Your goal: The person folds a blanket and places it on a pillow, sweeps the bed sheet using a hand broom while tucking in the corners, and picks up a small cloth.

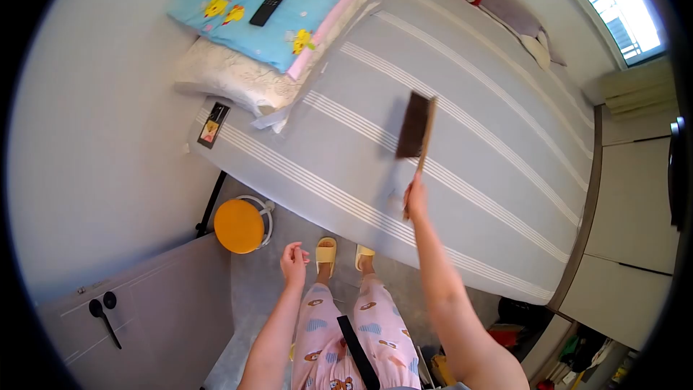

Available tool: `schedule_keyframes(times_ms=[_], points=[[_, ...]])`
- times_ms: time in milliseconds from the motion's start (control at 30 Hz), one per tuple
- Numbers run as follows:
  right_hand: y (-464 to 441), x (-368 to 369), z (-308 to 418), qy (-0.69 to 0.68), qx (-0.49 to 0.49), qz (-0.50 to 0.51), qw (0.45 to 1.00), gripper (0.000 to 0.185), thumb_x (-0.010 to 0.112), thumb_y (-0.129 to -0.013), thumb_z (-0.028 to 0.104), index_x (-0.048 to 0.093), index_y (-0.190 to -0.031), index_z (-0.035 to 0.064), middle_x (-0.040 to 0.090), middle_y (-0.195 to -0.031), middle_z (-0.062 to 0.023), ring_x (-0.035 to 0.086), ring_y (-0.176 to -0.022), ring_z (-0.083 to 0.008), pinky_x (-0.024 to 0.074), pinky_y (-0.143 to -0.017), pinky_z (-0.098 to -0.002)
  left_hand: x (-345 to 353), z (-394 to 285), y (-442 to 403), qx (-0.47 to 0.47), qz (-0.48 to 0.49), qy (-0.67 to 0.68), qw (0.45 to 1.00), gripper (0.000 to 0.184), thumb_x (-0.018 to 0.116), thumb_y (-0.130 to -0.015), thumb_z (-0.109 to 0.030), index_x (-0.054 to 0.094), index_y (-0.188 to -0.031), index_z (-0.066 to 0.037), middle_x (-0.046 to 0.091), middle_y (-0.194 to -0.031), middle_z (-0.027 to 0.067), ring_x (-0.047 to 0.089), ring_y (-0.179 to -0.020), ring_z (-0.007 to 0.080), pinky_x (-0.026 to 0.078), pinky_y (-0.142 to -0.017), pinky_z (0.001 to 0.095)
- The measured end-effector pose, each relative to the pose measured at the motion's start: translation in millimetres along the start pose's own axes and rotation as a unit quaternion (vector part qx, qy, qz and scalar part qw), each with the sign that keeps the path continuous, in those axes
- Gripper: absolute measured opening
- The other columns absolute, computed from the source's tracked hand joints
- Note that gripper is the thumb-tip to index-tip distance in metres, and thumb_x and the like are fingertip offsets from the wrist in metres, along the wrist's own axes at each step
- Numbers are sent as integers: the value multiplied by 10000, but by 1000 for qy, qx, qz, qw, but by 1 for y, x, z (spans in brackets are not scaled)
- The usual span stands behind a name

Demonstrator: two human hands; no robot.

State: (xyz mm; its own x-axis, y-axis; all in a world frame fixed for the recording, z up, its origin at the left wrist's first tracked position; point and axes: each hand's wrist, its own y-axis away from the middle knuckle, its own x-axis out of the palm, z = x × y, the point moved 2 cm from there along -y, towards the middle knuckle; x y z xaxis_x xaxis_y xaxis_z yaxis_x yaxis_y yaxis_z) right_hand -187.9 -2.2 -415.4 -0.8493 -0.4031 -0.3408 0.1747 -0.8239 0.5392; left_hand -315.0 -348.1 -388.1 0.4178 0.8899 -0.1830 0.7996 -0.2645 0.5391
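Observation:
My right hand is wrapped round the wooden handle of a bed brush with dark brown bristles. The brush is held out over the middle of a bed covered by a grey sheet with white stripes; whether the bristles touch the sheet I cannot tell. Down by my side, my left hand holds nothing, its fingers loosely curled and partly apart. It hangs over the floor, between the bed's near edge and a stool with a round orange seat.
Stacked pillows lie at the bed's head, the top one blue with a black remote control on it. A phone-like dark object rests at the bed corner. A plush toy lies along the far edge. Cabinets stand right.

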Motion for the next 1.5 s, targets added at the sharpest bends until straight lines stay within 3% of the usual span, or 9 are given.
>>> schedule_keyframes(times_ms=[167,267,333,533,733,900,1100,1267,1500], points=[[-52,91,64,-114,75,-18,991,514,417,-828,538,381,-564,99,395,-433,-20,354,-316,-131,301,-300,-273,-54,8,-19,-30,-38,33,998,132,445,-873,-126,548,-934,-70,554,-657,25,498,-497,75,392,-442,185],[-40,199,-25,546,-162,200,797,565,405,-816,552,526,-734,5,532,-613,-151,526,-584,-265,421,-520,-395,-84,17,-29,-37,-71,40,996,133,444,-874,-127,549,-930,-70,555,-661,27,498,-504,78,396,-444,191],[70,223,-19,314,-107,227,916,635,355,-822,555,580,-840,-39,579,-778,-263,576,-774,-375,436,-668,-438,-104,22,-32,-43,-92,51,993,133,442,-874,-124,552,-926,-70,557,-661,29,499,-502,80,398,-444,196],[159,213,-40,442,-222,527,691,629,412,-781,590,614,-833,-4,609,-793,-191,590,-751,-326,443,-672,-403,-139,30,-33,-59,-117,68,989,132,438,-869,-109,550,-932,-78,553,-668,25,499,-502,83,403,-445,201],[118,101,-55,74,68,92,991,496,467,-827,469,566,-679,7,504,-523,-30,514,-492,-162,396,-464,-294,-131,25,-37,-69,-87,57,992,134,433,-869,-113,545,-931,-73,553,-666,23,500,-503,81,402,-443,199],[98,35,-84,60,153,-97,982,597,390,-831,526,565,-678,-23,552,-563,-146,560,-553,-273,440,-541,-377,-95,1,-35,-48,-30,21,998,132,438,-874,-133,540,-929,-70,547,-661,17,494,-495,78,399,-436,197],[242,21,-61,422,-53,425,799,547,487,-765,542,615,-875,22,616,-762,-173,593,-746,-279,453,-686,-396,-38,-29,-20,11,58,34,998,121,431,-877,-112,525,-938,-66,544,-662,23,480,-485,73,389,-438,187],[253,-23,-72,32,141,116,983,497,473,-804,514,526,-660,41,509,-502,-60,485,-407,-180,390,-378,-316,-4,-60,13,48,125,38,990,125,424,-876,-93,527,-936,-57,545,-666,19,476,-505,59,413,-469,180],[195,-127,-110,-279,306,-241,878,511,423,-827,519,427,-601,61,418,-465,-35,404,-358,-157,319,-346,-297,22,-63,52,75,157,-13,985,126,428,-865,-80,538,-919,-50,555,-650,26,491,-498,65,413,-452,185]])
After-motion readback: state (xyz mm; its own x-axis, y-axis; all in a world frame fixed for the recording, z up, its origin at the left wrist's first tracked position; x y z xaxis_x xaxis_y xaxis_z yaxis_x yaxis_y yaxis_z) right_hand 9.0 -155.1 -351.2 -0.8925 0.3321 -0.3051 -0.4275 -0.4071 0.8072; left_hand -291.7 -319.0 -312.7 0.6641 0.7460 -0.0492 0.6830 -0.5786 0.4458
